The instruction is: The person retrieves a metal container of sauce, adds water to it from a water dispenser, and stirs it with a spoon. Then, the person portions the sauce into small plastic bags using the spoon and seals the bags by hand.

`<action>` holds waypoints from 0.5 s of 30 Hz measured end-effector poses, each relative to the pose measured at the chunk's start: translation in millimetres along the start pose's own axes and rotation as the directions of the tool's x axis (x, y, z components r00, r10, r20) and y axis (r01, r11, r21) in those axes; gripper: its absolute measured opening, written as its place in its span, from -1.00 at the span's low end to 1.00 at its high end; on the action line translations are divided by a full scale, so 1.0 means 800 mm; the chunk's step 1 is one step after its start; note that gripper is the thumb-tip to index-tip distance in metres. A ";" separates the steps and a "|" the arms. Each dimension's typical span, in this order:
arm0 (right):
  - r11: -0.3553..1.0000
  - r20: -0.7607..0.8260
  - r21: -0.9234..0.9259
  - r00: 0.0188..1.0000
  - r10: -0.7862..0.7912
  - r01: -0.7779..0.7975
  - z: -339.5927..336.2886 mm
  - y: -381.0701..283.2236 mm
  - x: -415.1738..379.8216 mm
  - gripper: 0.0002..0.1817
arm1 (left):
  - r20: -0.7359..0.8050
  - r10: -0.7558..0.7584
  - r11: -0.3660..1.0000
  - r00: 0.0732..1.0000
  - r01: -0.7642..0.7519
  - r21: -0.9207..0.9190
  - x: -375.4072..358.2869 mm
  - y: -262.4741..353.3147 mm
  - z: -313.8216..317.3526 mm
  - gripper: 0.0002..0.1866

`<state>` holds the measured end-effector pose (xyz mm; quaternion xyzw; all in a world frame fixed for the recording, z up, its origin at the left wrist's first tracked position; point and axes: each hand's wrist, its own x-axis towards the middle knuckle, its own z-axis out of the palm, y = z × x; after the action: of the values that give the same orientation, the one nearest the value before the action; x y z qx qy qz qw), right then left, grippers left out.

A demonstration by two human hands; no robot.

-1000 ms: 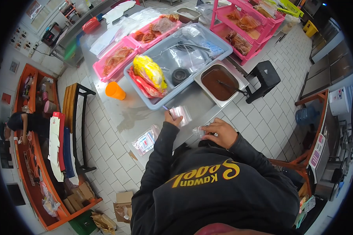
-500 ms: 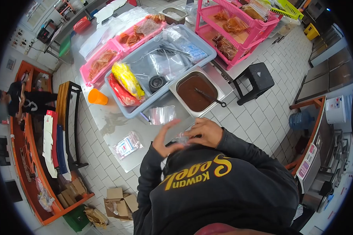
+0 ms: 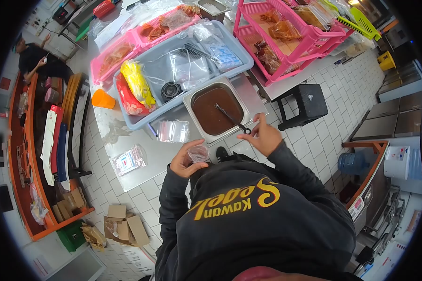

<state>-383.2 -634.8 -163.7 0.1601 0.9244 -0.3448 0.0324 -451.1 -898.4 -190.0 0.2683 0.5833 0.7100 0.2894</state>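
My left hand [image 3: 185, 161] is curled around a small clear plastic bag [image 3: 199, 153], its mouth spread into a round opening. My right hand [image 3: 266, 136] is at the pan's near right corner, thumb and fingers around the end of a long black-handled utensil [image 3: 239, 124]. Its other end dips into brown sauce [image 3: 206, 117], so its head is partly hidden. The sauce sits in a rectangular steel pan [image 3: 190, 111] at the table edge. Left of the pan lies a stack of clear plastic bags [image 3: 173, 131]. A printed packet of bags [image 3: 128, 160] lies farther left.
Behind the pan stands a blue-grey tub [image 3: 150, 119] holding yellow and red packs, black lids and plastic bags. An orange cup [image 3: 103, 99] is beside it. Pink baskets [image 3: 307, 58] hold bagged food. A black stool [image 3: 309, 103] is on the right; a person [image 3: 40, 61] stands far left.
My hands have separated. The left keeps the plastic bag, now opened round; the right has moved over to the utensil handle. The view has shifted, and the far-left person has moved.
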 end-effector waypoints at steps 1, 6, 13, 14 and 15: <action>1.000 0.003 -0.006 1.000 -0.004 0.004 0.010 0.010 0.005 -0.42 | -0.006 0.004 1.000 1.000 -0.004 -0.004 -0.002 -0.003 0.005 -0.37; 0.888 -0.027 0.449 0.995 -0.100 0.101 0.016 0.029 0.039 -0.67 | -0.219 -0.139 0.969 0.966 0.087 -0.233 -0.020 -0.022 0.010 -0.45; 0.847 -0.176 0.213 0.872 -0.457 0.487 -0.026 0.032 0.067 -0.84 | -0.314 -0.122 0.983 0.941 0.071 -0.171 -0.032 -0.011 0.007 -0.45; 0.811 -0.145 0.189 0.833 -0.535 0.554 -0.028 0.027 0.063 -0.86 | -0.297 -0.158 0.976 0.942 0.102 -0.194 -0.036 -0.012 0.003 -0.40; 0.769 -0.113 0.167 0.787 -0.607 0.617 -0.029 0.020 0.059 -0.88 | -0.302 -0.158 0.976 0.940 0.102 -0.193 -0.037 -0.011 0.003 -0.40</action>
<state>-421.2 -595.2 -164.2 -0.1383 0.8882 -0.4208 -0.1217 -428.3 -917.2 -199.4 0.0857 0.5741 0.7713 0.2611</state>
